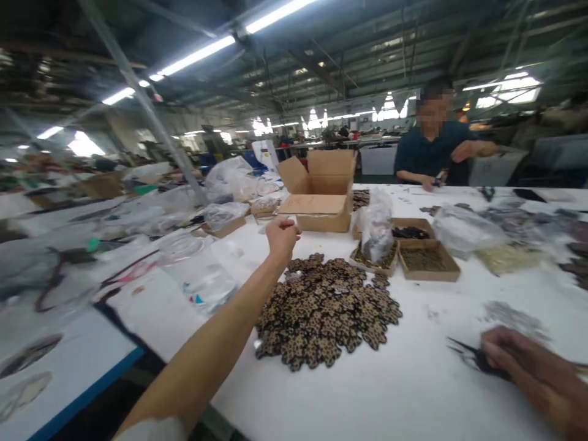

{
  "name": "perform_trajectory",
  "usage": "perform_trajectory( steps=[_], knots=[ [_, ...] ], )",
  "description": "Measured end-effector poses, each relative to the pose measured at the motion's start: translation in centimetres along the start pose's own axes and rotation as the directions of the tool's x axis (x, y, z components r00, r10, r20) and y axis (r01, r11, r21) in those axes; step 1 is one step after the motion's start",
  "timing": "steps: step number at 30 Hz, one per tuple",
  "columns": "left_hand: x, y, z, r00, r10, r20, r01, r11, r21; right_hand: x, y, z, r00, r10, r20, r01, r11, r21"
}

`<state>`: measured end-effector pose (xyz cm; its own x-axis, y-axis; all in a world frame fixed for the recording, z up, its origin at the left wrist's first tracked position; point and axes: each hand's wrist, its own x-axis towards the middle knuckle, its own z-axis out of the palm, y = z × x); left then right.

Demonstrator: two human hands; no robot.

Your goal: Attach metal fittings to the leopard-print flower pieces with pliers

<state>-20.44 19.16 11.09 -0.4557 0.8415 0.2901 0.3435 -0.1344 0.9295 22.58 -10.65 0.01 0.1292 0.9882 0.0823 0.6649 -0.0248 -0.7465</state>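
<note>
My left hand (281, 237) is stretched far forward over the table, just in front of an opened cardboard box (324, 222). Its fingers are pinched together, and a small whitish piece shows at the fingertips, too small to name. Below the forearm lies a broad heap of leopard-print patches (328, 306) with scalloped edges, several layers deep. At the right, my right hand (519, 358) is closed around small black-handled scissors (482, 360), their thin blades pointing left. The right hand is slightly blurred.
Shallow cardboard trays (429, 275) of small dark and brass-coloured parts stand right of the heap, a plastic bag (377, 236) beside them. More bags (468, 229) lie farther right. Across the table sits a person in a dark shirt (432, 153). A slanting metal pole (147, 107) rises at left.
</note>
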Motion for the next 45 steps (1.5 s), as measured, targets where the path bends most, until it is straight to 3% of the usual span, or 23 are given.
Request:
perform_trajectory(
  steps=[2, 5, 7, 10, 12, 16, 21, 25, 40, 45],
  knots=[
    [-8.2, 1.5, 1.9, 0.963, 0.080, 0.257, -0.028, 0.979, -0.200, -0.2, -0.3, -0.8, 1.000, 0.030, -0.007, -0.028, 0.980, 0.199],
    [-21.0, 3.1, 5.3, 0.788, 0.122, 0.603, 0.060, 0.961, -0.272, 0.6, 0.0, -2.3, 0.997, 0.079, -0.012, -0.064, 0.885, 0.461],
    [-27.5, 3.8, 7.3, 0.711, 0.164, 0.684, 0.013, 0.969, -0.246, 1.1, 0.3, -3.4, 0.994, 0.108, 0.017, -0.101, 0.842, 0.530],
    [-32.4, 3.9, 10.0, 0.750, 0.255, 0.610, -0.188, 0.967, -0.174, 1.9, 0.6, -4.5, 0.995, 0.091, 0.046, -0.102, 0.874, 0.474],
    [-33.3, 3.4, 11.2, 0.760, 0.250, 0.599, -0.212, 0.968, -0.135, 2.7, 0.9, -4.6, 0.997, 0.082, 0.012, -0.079, 0.897, 0.434],
    [-33.5, 1.7, 12.7, 0.726, 0.191, 0.661, -0.107, 0.980, -0.166, 4.4, 1.7, -2.9, 0.999, 0.042, -0.025, -0.024, 0.866, 0.500],
    [-33.3, -0.3, 13.6, 0.699, 0.219, 0.681, -0.075, 0.969, -0.235, 5.7, 2.0, 0.4, 0.999, 0.033, -0.002, -0.027, 0.849, 0.528],
    [-32.8, -1.1, 13.8, 0.656, 0.254, 0.711, -0.105, 0.963, -0.248, 6.1, 2.0, 1.7, 0.999, 0.018, 0.049, -0.041, 0.842, 0.537],
    [-31.9, -2.1, 13.5, 0.616, 0.256, 0.745, -0.146, 0.966, -0.212, 6.1, 1.9, 2.7, 0.985, -0.027, 0.170, -0.063, 0.862, 0.504],
    [-31.8, -1.8, 13.7, 0.586, 0.230, 0.777, -0.093, 0.972, -0.218, 6.0, 2.0, 2.7, 0.984, -0.017, 0.175, -0.079, 0.846, 0.527]
  ],
)
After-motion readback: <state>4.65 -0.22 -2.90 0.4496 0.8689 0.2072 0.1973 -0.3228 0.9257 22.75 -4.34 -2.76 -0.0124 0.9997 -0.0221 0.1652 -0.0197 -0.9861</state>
